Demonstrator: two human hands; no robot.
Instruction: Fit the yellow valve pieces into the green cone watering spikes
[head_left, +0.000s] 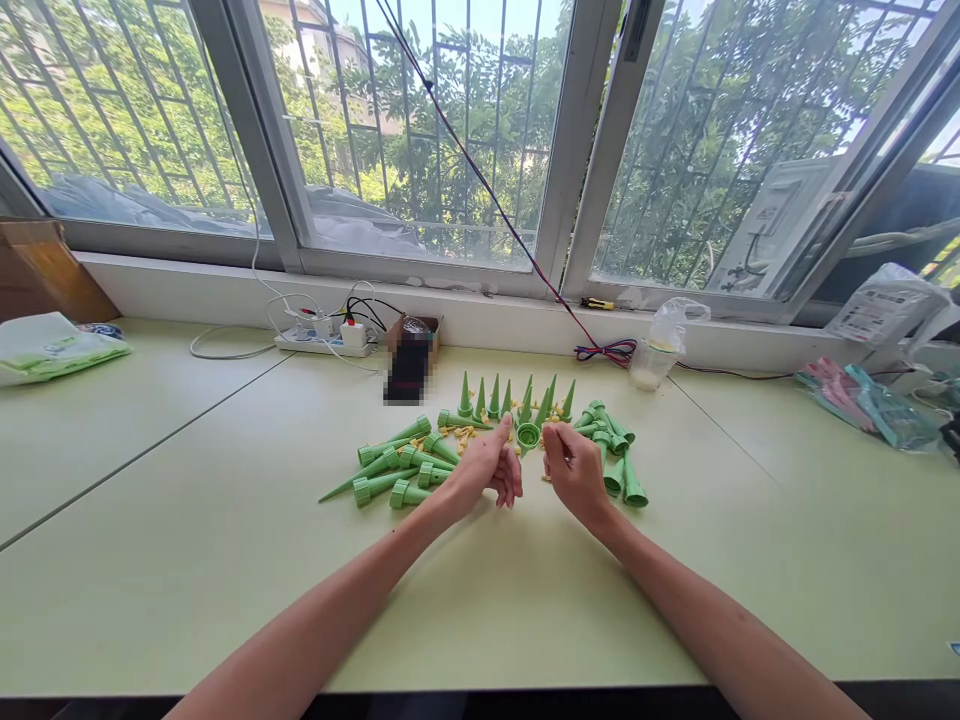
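Note:
Green plastic watering spikes, hollow cones with ribbed collars, lie and stand around my hands. One green spike (pixel 528 435) shows its round open end between my two hands; whether either hand touches it I cannot tell. My left hand (pixel 484 467) is beside it, thumb raised and the fingers loosely bent, with nothing visible in them. To the right, my right hand (pixel 576 470) is closed with thumb and forefinger pressed together; what they hold is hidden. Small yellow plastic pieces (pixel 463 438) are scattered behind my left hand.
Several spikes (pixel 495 398) stand upright at the back; others lie in a left pile (pixel 390 465) and a right group (pixel 616 455). Farther back are a power strip (pixel 322 343), a small box with a blurred dark item (pixel 409 365), and a plastic cup (pixel 654 365) with a bag.

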